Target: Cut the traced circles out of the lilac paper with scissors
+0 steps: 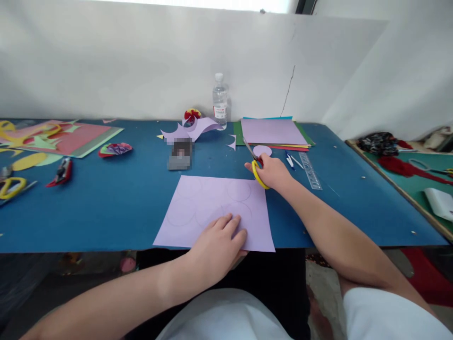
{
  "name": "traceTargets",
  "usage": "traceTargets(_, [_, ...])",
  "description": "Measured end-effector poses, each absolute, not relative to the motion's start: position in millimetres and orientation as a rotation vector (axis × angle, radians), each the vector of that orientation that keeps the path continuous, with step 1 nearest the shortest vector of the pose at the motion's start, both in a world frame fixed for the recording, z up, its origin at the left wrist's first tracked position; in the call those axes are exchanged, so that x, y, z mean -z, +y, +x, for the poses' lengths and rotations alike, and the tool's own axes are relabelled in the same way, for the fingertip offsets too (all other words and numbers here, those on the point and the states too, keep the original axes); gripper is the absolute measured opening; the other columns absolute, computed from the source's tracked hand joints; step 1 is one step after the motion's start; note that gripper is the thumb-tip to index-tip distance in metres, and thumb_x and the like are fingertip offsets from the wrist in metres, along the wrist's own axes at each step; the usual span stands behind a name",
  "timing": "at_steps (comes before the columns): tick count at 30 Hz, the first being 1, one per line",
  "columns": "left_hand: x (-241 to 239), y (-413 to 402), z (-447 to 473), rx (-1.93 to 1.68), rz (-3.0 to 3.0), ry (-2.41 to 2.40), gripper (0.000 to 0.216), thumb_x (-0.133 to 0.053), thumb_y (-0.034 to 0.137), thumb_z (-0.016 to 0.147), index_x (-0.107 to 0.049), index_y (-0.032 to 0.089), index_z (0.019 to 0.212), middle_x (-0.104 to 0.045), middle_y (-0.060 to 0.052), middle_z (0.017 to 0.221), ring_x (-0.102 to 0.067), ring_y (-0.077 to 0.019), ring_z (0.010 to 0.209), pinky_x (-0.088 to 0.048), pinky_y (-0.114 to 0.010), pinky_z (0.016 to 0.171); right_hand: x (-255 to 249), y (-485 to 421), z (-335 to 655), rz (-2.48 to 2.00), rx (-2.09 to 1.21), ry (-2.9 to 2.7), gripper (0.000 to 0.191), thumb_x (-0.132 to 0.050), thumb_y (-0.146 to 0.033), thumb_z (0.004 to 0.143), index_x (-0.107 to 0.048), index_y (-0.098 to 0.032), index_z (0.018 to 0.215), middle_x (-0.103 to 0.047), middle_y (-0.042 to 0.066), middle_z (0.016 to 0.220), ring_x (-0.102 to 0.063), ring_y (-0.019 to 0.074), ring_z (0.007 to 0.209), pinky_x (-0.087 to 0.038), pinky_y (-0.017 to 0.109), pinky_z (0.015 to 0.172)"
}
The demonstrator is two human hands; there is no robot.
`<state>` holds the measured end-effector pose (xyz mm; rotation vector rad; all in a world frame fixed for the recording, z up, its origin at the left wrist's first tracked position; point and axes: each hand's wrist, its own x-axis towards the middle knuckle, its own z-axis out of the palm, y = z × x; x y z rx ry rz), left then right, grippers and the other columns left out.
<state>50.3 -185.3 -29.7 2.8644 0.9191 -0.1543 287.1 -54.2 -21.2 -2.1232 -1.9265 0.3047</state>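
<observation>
A sheet of purple paper (184, 208) with several circles drawn on it lies at the front edge of the blue table. My left hand (221, 241) rests on its near edge, fingers stretched over the paper. Just past the sheet's far right corner, my right hand (272, 171) grips yellow-handled scissors (260, 177), whose blades point up and left. Close to the blades lies a cut purple paper circle (262, 150). Behind it is a stack of coloured paper (274, 131), purple on top.
Purple offcuts (203, 127) and a phone-like dark object (180, 155), blurred, lie beyond the sheet. A water bottle (220, 101) stands by the wall. At right are pens (290, 160) and a clear ruler (310, 171); at left, a red stapler (62, 172) and other scissors (13, 189).
</observation>
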Motion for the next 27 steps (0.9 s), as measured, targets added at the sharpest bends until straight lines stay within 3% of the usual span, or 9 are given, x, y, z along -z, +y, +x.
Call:
traceTargets(6, [22.2,-191.3,53.7,0.059,2.791,0.968,0.037,-0.058,0.033,0.104,-0.069,0.01,0.13,-0.063,-0.023,0.147,-0.062,-0.0433,0.133,-0.055,-0.056,0.111,28.9,-46.9,290.8,-2.096,-0.276,-1.828,0.052,-0.058,-0.072,0.096,-0.063,-0.021,0.104,-0.075,0.015,0.091,-0.072,0.033,0.086,-0.042,0.034,0.064])
traceTargets(14, [14.4,-204.8,85.7,0.111,2.727,1.172,0.043,-0.059,0.032,0.101,-0.063,0.011,0.139,-0.07,-0.02,0.118,-0.068,-0.0401,0.106,-0.062,-0.053,0.087,27.3,-44.7,290.7,-2.094,-0.304,-1.771,0.05,-0.059,-0.071,0.096,-0.063,-0.022,0.098,-0.074,0.012,0.088,-0.071,0.0293,0.084,-0.043,0.032,0.065])
traceTargets(19, [6.1,-194.3,82.5,0.177,2.66,1.145,0.022,-0.053,0.02,0.1,-0.07,0.015,0.113,-0.071,-0.016,0.112,-0.069,-0.0365,0.101,-0.062,-0.047,0.078,24.0,-46.6,289.7,-2.088,-0.346,-1.759,0.049,-0.06,-0.07,0.095,-0.065,-0.022,0.099,-0.074,0.011,0.087,-0.07,0.0283,0.083,-0.046,0.033,0.069])
traceTargets(23, [-0.6,-180.5,66.7,0.113,2.627,1.134,0.03,-0.046,0.003,0.09,-0.07,0.016,0.103,-0.073,-0.014,0.106,-0.07,-0.031,0.093,-0.057,-0.042,0.077,26.1,-44.0,297.0,-1.979,-0.357,-1.675,0.049,-0.062,-0.07,0.093,-0.066,-0.022,0.1,-0.075,0.01,0.09,-0.071,0.0275,0.086,-0.049,0.034,0.074])
traceTargets(27, [-28.1,-168.2,40.8,-0.028,2.457,0.797,0.022,-0.048,0.007,0.085,-0.065,0.021,0.09,-0.072,-0.005,0.087,-0.068,-0.023,0.079,-0.054,-0.035,0.072,28.1,-38.3,309.4,-1.771,-0.473,-1.49,0.053,-0.068,-0.071,0.088,-0.064,-0.021,0.103,-0.076,0.008,0.094,-0.071,0.0226,0.083,-0.051,0.032,0.074])
